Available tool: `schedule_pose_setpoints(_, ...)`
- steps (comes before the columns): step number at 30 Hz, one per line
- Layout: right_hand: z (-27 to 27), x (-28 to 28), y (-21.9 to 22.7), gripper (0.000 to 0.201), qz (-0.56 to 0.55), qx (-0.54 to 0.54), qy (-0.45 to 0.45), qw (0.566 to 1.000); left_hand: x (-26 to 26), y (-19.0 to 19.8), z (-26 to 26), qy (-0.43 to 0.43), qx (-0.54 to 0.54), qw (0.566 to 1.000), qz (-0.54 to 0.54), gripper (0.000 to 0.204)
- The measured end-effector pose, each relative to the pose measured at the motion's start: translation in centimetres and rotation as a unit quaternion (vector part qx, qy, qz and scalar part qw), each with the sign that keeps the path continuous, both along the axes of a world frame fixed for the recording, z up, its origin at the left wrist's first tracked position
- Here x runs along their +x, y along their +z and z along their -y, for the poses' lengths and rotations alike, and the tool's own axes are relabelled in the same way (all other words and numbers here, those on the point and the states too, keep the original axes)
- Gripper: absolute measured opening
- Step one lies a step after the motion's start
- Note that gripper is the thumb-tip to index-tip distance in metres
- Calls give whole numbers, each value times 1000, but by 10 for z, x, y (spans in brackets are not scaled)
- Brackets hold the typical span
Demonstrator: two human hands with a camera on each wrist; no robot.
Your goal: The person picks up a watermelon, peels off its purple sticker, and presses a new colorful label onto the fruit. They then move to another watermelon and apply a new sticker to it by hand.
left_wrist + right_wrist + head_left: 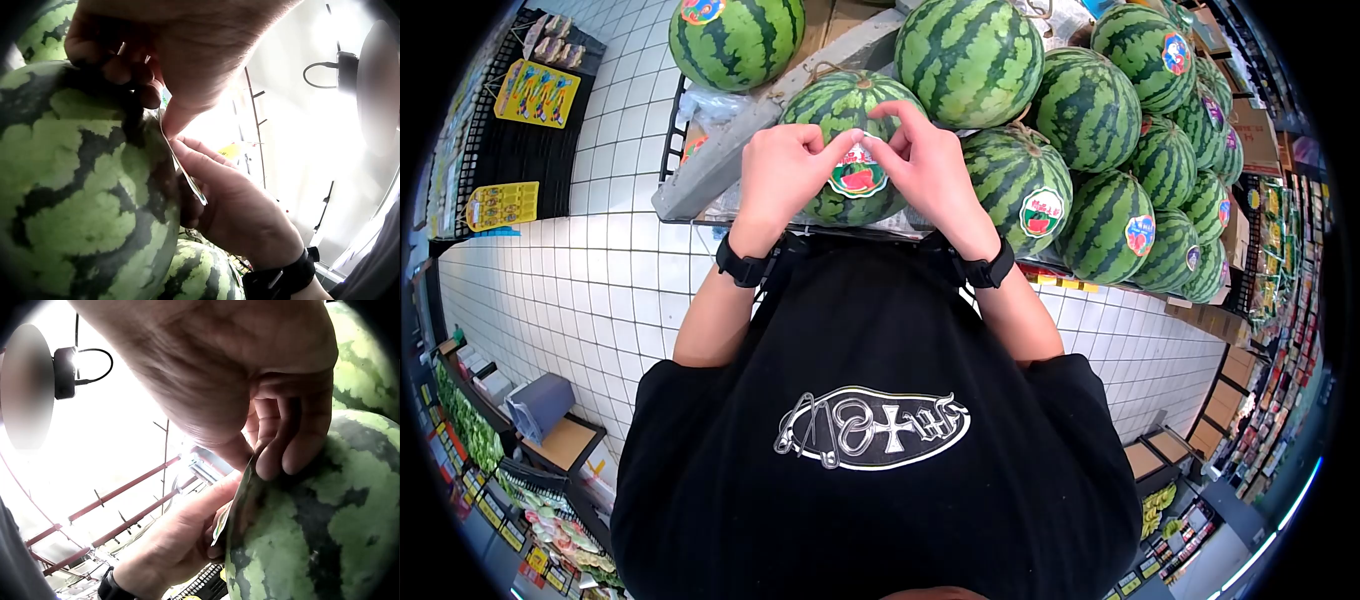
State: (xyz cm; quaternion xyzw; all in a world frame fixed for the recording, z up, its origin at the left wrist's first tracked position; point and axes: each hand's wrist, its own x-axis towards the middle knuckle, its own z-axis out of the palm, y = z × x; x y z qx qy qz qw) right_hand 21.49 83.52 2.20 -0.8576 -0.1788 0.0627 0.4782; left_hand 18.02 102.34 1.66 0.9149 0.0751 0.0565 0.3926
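Lowest in the head view is the person's black shirt point(870, 440) with its oval white print, filling the bottom half of the frame. Above it both forearms rise to the upper middle, each with a black wrist strap point(745, 265).

There the left hand point(785, 170) and the right hand point(935, 165) meet on one watermelon point(840, 110). Each hand has its thumb and fingertips curled in, pinching the top edge of a round sticker point(858, 175) on the melon's near face. The sticker faces the person, red and green print outward. In the left wrist view the sticker point(181, 165) shows edge-on as a thin strip running from upper left to lower right, held off the rind between the two hands (how much of it already lies flat on the rind cannot be told). The right wrist view shows the same edge point(232, 503) just beside the melon's point(312, 531) curve. The melon is nearly round, so its long axis cannot be told; its dark stripes run roughly top to bottom in the head view.

This melon sits at the front edge of a display stand point(710, 165), upper centre of the frame. Just behind and to the right is a pile of stickered watermelons point(1090, 110), packed touching one another towards the upper right corner. One more watermelon point(735, 35) sits at the top left of the stand. Nothing stands between the hands and the sticker. White tiled floor point(580, 290) spreads to the left, with shelves of goods point(460, 420) along the far edges.
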Motion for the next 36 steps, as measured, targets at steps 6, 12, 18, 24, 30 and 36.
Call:
schedule_pose_setpoints(6, -2, 5, 1, 31, -20, -7, -17, 1000, 4, -5, -11, -19, -42, 998, -41, 51)
schedule_pose_setpoints(12, 4, 6, 1, 35, -101, 54, -2, 993, 8, -7, -29, -70, -138, 984, -84, 45)
schedule_pose_setpoints(18, 5, 9, 5, 42, -104, 33, -1, 994, 7, -5, -32, -79, -167, 979, -81, 43)
schedule_pose_setpoints(24, 2, 10, 3, 45, -77, 7, -3, 997, 8, 1, -25, -65, -122, 985, -99, 46)
schedule_pose_setpoints(30, 7, 10, 0, 41, -74, 23, 20, 997, 9, -2, -32, -100, -142, 980, -97, 38)
schedule_pose_setpoints(36, 13, 10, 0, 37, -149, 76, 40, 985, 9, -6, -40, -114, -211, 964, -115, 33)
